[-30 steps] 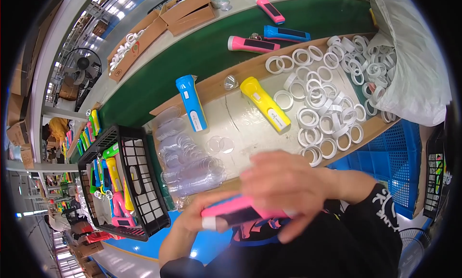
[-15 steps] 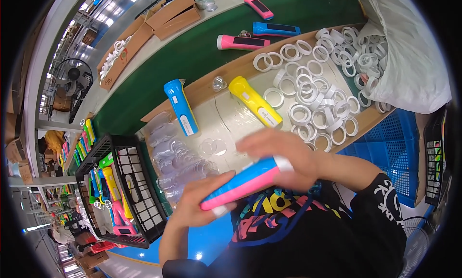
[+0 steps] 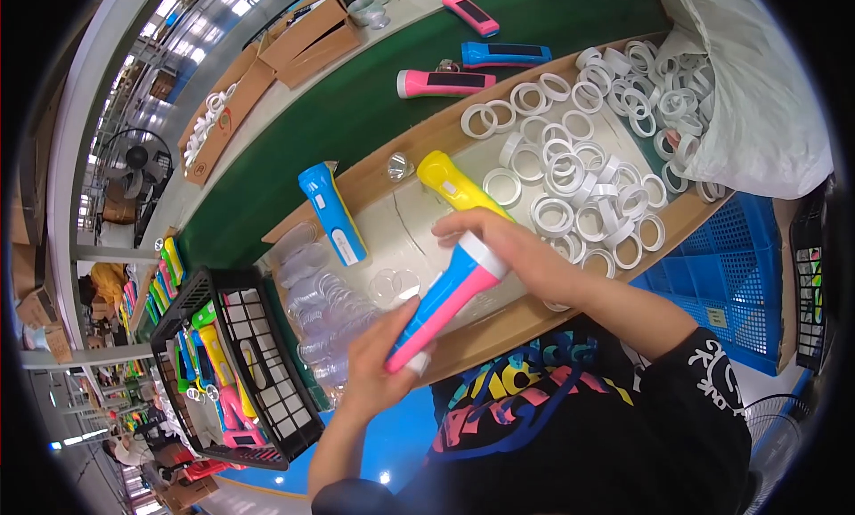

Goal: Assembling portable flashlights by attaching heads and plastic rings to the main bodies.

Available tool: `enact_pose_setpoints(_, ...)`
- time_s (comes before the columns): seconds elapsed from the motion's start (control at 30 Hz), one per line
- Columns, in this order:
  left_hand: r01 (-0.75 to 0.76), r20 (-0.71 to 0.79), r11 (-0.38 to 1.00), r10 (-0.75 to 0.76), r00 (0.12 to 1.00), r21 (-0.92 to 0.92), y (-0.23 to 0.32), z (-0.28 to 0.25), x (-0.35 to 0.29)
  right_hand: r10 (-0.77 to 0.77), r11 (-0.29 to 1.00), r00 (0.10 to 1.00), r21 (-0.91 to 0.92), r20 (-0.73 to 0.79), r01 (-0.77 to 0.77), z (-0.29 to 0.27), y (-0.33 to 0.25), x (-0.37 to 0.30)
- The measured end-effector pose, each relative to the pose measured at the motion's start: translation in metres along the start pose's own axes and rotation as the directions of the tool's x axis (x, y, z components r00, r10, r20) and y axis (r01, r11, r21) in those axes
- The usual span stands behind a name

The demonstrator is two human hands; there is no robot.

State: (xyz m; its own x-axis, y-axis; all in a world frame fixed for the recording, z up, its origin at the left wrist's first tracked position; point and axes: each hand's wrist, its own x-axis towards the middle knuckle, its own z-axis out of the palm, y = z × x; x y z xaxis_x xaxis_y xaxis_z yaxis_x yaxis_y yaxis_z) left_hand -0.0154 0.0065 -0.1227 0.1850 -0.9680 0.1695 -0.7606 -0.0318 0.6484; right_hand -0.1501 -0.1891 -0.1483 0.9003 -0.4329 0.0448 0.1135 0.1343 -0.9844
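A flashlight (image 3: 445, 297) with a blue and pink body and a white ring round its head slants up to the right in front of me. My left hand (image 3: 378, 355) is closed round its lower end. My right hand (image 3: 512, 248) curls behind and beside the head, palm against the white ring; some fingertips are hidden. Beyond, a yellow flashlight (image 3: 450, 181) lies partly behind my right hand. A blue flashlight (image 3: 331, 214) rests to the left, near a small silver reflector cup (image 3: 399, 166). Clear round lenses (image 3: 325, 306) lie heaped at the left, with a few loose ones (image 3: 394, 285) nearer the middle.
A cardboard tray (image 3: 481, 350) holds many white rings (image 3: 579, 181), spilling from a white sack (image 3: 757, 105). Pink and blue flashlights (image 3: 506, 53) lie on the green surface behind. A black crate (image 3: 267, 363) of flashlights stands left, a blue crate (image 3: 726, 274) right.
The flashlight has tipped more upright, its head rising and shifting left. My right hand has moved up and left with it and is no longer blurred. My left hand keeps its hold.
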Motion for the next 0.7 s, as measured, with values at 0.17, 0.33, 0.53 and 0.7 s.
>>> enact_pose_setpoints(0.17,0.03,0.018,0.999,-0.031,0.999,0.031,0.014,0.023,0.024,0.061,0.997,0.997,-0.048,-0.047,-0.063,-0.024,0.017,0.013)
enact_pose_setpoints(0.33,0.352,0.103,0.654,-0.387,0.916,-0.669,0.001,0.041,0.01,0.287,0.951,0.958,0.117,0.007,-0.286,-0.02,-0.003,0.023)
enact_pose_setpoints(0.53,0.266,0.485,-0.618,-0.216,0.847,-0.74,0.0,0.086,-0.017,0.129,0.702,0.987,0.695,0.093,-0.158,-0.012,0.012,0.0)
enact_pose_setpoints(0.7,0.424,0.177,0.434,-0.502,0.846,-0.795,0.006,0.077,-0.007,0.142,0.793,0.988,0.605,-0.054,-0.081,-0.002,0.017,-0.004)
